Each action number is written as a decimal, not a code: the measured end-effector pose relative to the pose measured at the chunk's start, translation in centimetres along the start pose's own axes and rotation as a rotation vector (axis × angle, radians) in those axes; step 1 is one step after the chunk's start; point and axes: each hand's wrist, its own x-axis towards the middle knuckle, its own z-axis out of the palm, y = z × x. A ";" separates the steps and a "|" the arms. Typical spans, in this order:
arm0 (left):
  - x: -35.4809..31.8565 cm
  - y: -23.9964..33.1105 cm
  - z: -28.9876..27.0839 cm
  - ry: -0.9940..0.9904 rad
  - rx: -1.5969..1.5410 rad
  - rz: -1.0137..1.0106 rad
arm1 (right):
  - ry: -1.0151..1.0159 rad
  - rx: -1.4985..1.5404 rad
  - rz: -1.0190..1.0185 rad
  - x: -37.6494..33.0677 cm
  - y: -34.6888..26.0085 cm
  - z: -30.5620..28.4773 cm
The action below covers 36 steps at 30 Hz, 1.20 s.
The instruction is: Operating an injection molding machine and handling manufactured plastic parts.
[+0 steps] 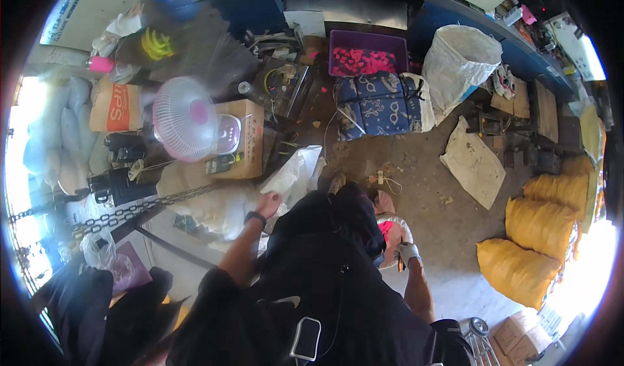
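My bare left hand (268,205), with a dark watch on its wrist, is closed at the lower edge of a crumpled white plastic sack (296,174). The sack stands up beside my left leg. On my right side, my right hand (407,252) wears a pale glove and has its fingers curled. A small dark piece pokes out under it; what it grips is too small to name. Right by that hand is a pale sack (390,257) with bright pink pieces inside, partly hidden by my leg.
A white fan (185,119) stands near a cardboard box (250,138) on the left. Ahead are a purple crate (333,44) of pink pieces, a blue patterned bundle (374,103) and a tall white sack (448,60). Yellow sacks (539,226) line the right. A chain (130,215) hangs left.
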 end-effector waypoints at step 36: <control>16.7 4.3 -16.4 0.157 -0.358 -0.277 | 0.306 -1.022 -0.666 15.4 -47.2 15.1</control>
